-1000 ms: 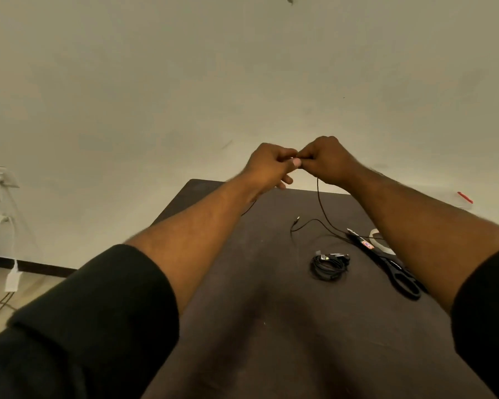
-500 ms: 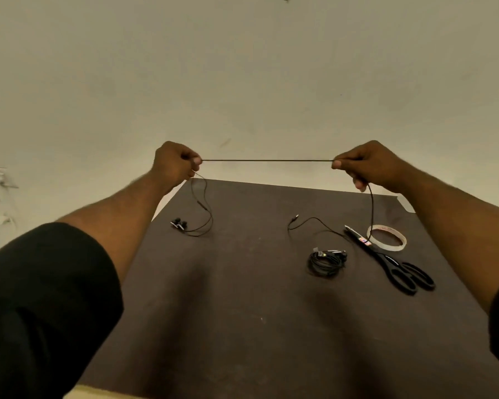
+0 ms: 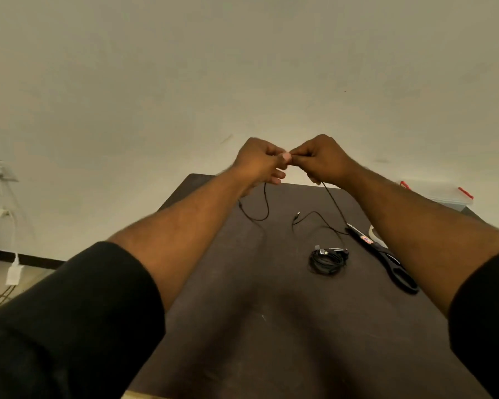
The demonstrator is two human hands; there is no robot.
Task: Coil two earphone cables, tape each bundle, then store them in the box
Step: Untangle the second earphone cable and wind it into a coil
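My left hand (image 3: 258,159) and my right hand (image 3: 319,158) meet, fingertips touching, raised above the far edge of the dark table (image 3: 271,326). Both pinch a thin black earphone cable (image 3: 333,201). One strand hangs from my left hand in a loop down to the table. Another strand runs from my right hand down to the table, ending in a jack plug (image 3: 298,215). A second earphone cable, coiled into a bundle (image 3: 327,260), lies on the table right of centre. The tape roll (image 3: 374,234) is mostly hidden behind my right forearm.
Black scissors (image 3: 386,259) lie on the table's right side, partly under my right arm. A clear plastic box with red clips (image 3: 450,197) stands at the far right corner. Wall sockets and cables hang at the left by the floor.
Half a second ago my hands were spread wide, stretching the cable taut between them. They have now come back together, and the cable hangs slack from both.
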